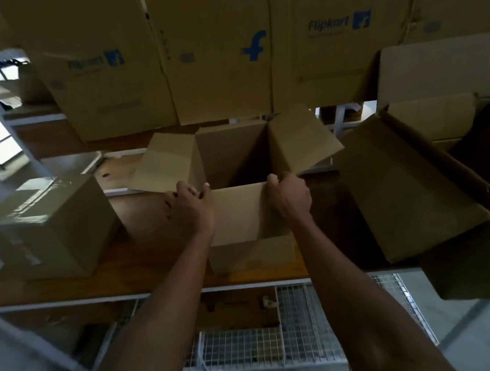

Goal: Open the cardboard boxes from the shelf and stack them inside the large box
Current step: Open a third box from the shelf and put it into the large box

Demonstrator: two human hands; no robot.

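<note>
Left hand (190, 209) and right hand (290, 194) grip the open box (244, 217) at its near flap's corners.

One view only, worn on the head. It looks forward and down along both forearms, close above the left hand (190, 210) and right hand (292, 195) gripping the open box (239, 218) – tall cartons (220, 77) stand beyond the grip.

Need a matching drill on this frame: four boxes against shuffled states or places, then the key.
Things:
1. open box
2. taped box
3. large box
4. Flipkart boxes

States:
A. upright along the back, blue logos
B. gripped by left hand and right hand
C. sealed, left on the shelf
D. tilted, at right

Pairs: 1-B, 2-C, 3-D, 4-A
</note>
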